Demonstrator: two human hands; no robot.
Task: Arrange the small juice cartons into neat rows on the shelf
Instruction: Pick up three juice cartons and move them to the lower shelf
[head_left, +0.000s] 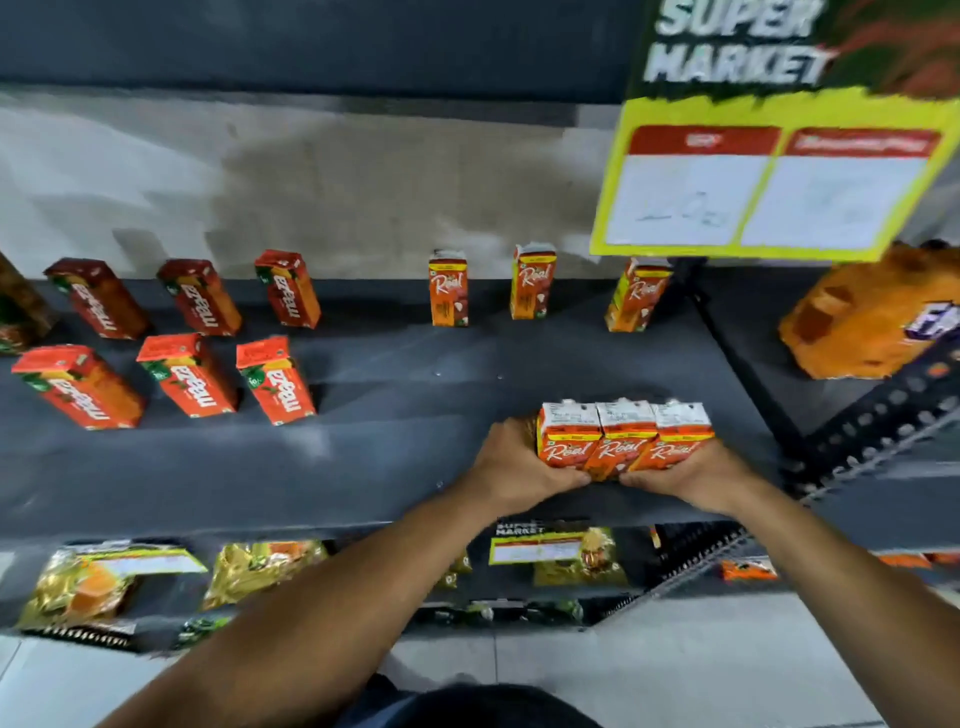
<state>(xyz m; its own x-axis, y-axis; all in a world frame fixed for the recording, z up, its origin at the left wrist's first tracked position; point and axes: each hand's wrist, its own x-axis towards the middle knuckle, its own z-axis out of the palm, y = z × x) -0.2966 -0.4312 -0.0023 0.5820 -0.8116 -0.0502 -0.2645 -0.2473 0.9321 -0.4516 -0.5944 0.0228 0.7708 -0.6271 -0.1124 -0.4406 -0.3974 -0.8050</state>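
Observation:
Three small orange "Real" juice cartons stand pressed side by side near the front of the dark shelf. My left hand grips the left end of this group and my right hand grips the right end. Three more "Real" cartons stand spaced apart in a row at the back of the shelf. To the left, several red "Maaza" cartons stand in two rows, front and back.
A yellow-green "Super Market" price sign hangs over the right side of the shelf. An orange snack bag lies on the neighbouring shelf at right, past a perforated upright. Golden packets fill the shelf below.

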